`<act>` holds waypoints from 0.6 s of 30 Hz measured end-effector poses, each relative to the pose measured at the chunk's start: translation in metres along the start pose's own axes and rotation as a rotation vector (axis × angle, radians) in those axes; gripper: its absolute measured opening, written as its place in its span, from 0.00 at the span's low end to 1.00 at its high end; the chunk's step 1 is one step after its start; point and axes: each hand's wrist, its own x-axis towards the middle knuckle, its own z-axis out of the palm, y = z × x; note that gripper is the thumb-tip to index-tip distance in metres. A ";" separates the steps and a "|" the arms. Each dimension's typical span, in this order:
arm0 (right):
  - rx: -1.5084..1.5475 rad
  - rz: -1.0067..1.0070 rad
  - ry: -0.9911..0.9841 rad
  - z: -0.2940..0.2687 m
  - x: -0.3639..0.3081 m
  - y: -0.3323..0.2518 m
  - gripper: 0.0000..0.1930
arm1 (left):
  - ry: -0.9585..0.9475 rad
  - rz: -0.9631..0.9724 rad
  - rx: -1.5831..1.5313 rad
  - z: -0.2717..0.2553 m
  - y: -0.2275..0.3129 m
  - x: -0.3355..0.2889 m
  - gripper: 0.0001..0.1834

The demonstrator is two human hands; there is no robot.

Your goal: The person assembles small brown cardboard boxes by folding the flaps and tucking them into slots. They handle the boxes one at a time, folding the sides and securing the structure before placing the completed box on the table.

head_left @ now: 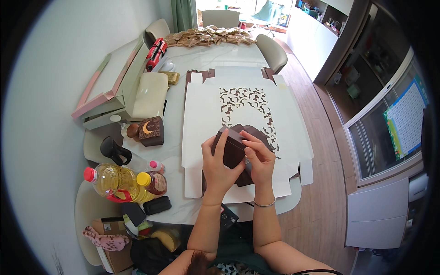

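A small dark brown cardboard box [232,152] is held up between my hands over the table. My left hand [215,161] grips its left side, with the index finger laid along the upper edge. At its upper right edge, the fingers of my right hand [259,158] pinch the card. Behind and below the box lie more dark brown card pieces [256,135], partly hidden by my hands. They rest on a large white unfolded cardboard sheet [198,123] with a curly cut-out pattern [243,96]. A finished-looking brown box with a gold crescent moon [151,131] stands to the left.
Along the table's left side are a large oil bottle [112,178], a yellow-capped jar [153,182], a black-topped bottle [115,151] and a black case [157,205]. Many gold packets [208,35] are heaped at the far end, near a red device [157,54]. Chairs surround the table.
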 end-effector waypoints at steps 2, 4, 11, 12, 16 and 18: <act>-0.097 -0.080 -0.041 0.000 0.001 -0.001 0.11 | 0.007 -0.023 -0.036 0.002 -0.005 -0.002 0.48; -0.194 -0.158 -0.072 0.001 0.003 -0.001 0.13 | 0.008 -0.029 -0.081 0.003 -0.008 -0.003 0.48; -0.535 -0.277 -0.049 0.013 0.005 -0.014 0.18 | 0.006 -0.026 -0.125 0.002 -0.002 0.000 0.49; -0.542 -0.277 -0.058 0.011 0.005 -0.013 0.18 | -0.001 -0.031 -0.132 0.003 -0.003 0.000 0.49; -0.608 -0.339 -0.099 0.007 0.006 -0.009 0.18 | -0.001 -0.042 -0.136 0.006 -0.010 -0.003 0.49; -0.632 -0.347 -0.108 0.005 0.006 -0.007 0.17 | -0.008 -0.049 -0.139 0.006 -0.011 -0.004 0.49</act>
